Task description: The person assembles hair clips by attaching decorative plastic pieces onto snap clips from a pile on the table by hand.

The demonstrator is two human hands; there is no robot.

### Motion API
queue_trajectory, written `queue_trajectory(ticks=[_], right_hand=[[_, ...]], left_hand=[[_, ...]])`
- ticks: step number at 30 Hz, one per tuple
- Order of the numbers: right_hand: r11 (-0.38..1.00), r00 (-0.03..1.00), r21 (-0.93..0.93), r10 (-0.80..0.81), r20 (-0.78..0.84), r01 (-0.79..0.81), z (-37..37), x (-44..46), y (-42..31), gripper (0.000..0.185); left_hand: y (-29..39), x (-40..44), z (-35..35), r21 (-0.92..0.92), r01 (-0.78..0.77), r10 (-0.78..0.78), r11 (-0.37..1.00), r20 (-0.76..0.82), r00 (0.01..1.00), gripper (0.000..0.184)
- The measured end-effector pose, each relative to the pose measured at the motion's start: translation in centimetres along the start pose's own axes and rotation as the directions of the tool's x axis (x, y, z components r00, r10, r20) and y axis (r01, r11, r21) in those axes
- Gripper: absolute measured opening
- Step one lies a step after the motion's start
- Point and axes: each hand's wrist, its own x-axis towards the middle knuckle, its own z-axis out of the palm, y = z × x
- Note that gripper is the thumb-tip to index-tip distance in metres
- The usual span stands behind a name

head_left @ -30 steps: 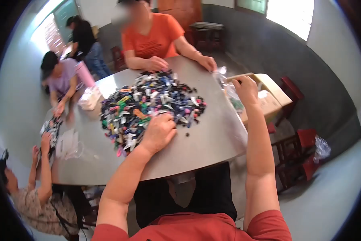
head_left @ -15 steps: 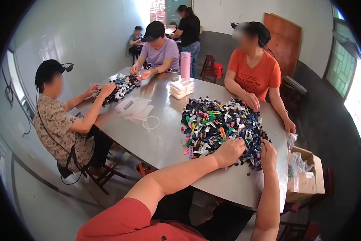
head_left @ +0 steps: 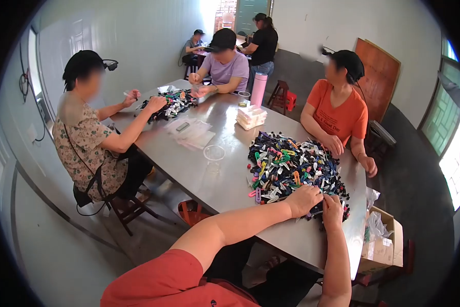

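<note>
A large heap of small hair clips (head_left: 296, 163), mostly black and white with some green, orange and pink ones, lies on the metal table (head_left: 189, 169). My left hand (head_left: 305, 201) rests at the near edge of this heap, its fingers bent and pressed together. Right beside it, almost fingertip to fingertip, my right hand (head_left: 333, 211) is closed in a pinch. Whatever the fingers of both hands hold is too small and hidden to make out.
Across from me sits a person in an orange shirt (head_left: 340, 112); two others work at a second clip pile (head_left: 173, 105). A pink bottle (head_left: 259, 89), a white stack (head_left: 251, 117), plastic bags (head_left: 189, 133) and a clear cup (head_left: 214, 158) stand or lie between. A carton (head_left: 381, 245) is at right.
My right hand has come in towards my left, so the fingertips nearly meet. The person in orange has lifted a hand off the plastic bag. The whole view has shifted slightly.
</note>
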Motion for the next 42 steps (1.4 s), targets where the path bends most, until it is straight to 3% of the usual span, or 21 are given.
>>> queue_trajectory(ticks=[2,4,6,8,10,12,13,17,18,20,22,28,31,34,36,38,42], right_hand=[[0.999,0.999,-0.020,-0.040,-0.004,0.040,-0.1,-0.1,-0.7,0.019],[0.995,0.999,-0.094,-0.031,0.012,0.032,-0.1,-0.2,-0.6,0.019],[0.997,1.000,-0.079,-0.007,0.008,0.008,0.4,-0.4,-0.1,0.020],[0.997,0.999,-0.077,0.024,0.041,-0.021,0.6,-0.4,0.4,0.013],[0.999,0.999,-0.008,0.032,0.031,-0.031,1.2,-0.8,1.6,0.008],[0.981,0.980,0.084,0.168,0.103,-0.177,2.0,-0.9,3.4,0.010],[1.000,0.999,-0.005,0.021,0.026,-0.021,1.9,-0.8,2.9,0.022],[0.994,0.999,-0.100,-0.036,0.031,0.039,1.5,-0.8,2.4,0.027],[0.994,0.999,-0.108,0.012,0.034,-0.009,1.4,-0.8,2.3,0.026],[0.999,1.000,-0.043,0.024,0.008,-0.023,1.6,-0.9,2.7,0.024],[0.992,0.999,-0.127,0.032,0.025,-0.029,1.6,-0.6,2.8,0.024],[0.993,0.988,0.047,0.116,-0.104,-0.111,0.3,-0.3,2.7,0.016],[0.972,0.973,0.142,0.203,-0.108,-0.187,0.1,0.3,2.0,0.014],[0.949,0.965,0.226,0.246,-0.091,-0.220,0.6,0.2,1.9,0.017],[0.939,0.954,0.240,0.278,-0.109,-0.246,1.5,0.0,2.7,0.018],[0.962,0.961,0.157,0.245,-0.126,-0.224,1.4,0.0,2.7,0.018],[0.954,0.958,0.170,0.265,-0.107,-0.245,-0.2,0.4,1.3,0.019]], left_hand=[[-0.2,0.1,1.0,-0.005,0.019,-0.019,1.000,0.007,1.000,0.014],[-0.5,0.5,1.5,-0.028,0.005,-0.006,1.000,-0.023,1.000,0.015],[-0.5,0.8,1.2,-0.077,0.022,-0.018,0.997,0.047,0.999,0.017],[1.1,1.2,-0.2,-0.103,0.090,-0.074,0.991,0.151,0.986,0.027],[3.2,0.7,-2.1,-0.096,0.114,-0.098,0.989,0.155,0.983,0.038],[4.9,-0.4,-1.3,-0.167,0.069,-0.062,0.984,0.045,0.997,0.054],[5.7,-0.9,-1.0,-0.104,0.050,-0.044,0.993,0.061,0.997,0.068],[6.1,-1.8,0.3,-0.117,0.082,-0.077,0.990,0.048,0.996,0.072],[6.1,-1.3,0.6,-0.081,0.101,-0.093,0.992,0.105,0.990,0.072],[5.7,-1.0,0.9,-0.070,0.070,-0.064,0.995,0.081,0.995,0.071],[5.1,-0.6,0.5,-0.095,0.030,-0.021,0.995,0.089,0.996,0.066],[3.8,0.7,1.0,-0.077,-0.134,0.140,0.988,0.064,0.988,0.049],[3.7,1.2,1.3,-0.116,-0.150,0.139,0.982,-0.095,0.986,0.042],[4.2,1.7,1.5,-0.196,-0.102,0.084,0.975,-0.101,0.991,0.031],[4.7,1.7,1.9,-0.242,-0.061,0.016,0.968,-0.186,0.982,0.031],[4.8,1.9,2.0,-0.223,-0.050,0.011,0.974,-0.173,0.985,0.032],[4.9,1.5,1.4,-0.163,-0.059,0.030,0.985,-0.175,0.984,0.030]])
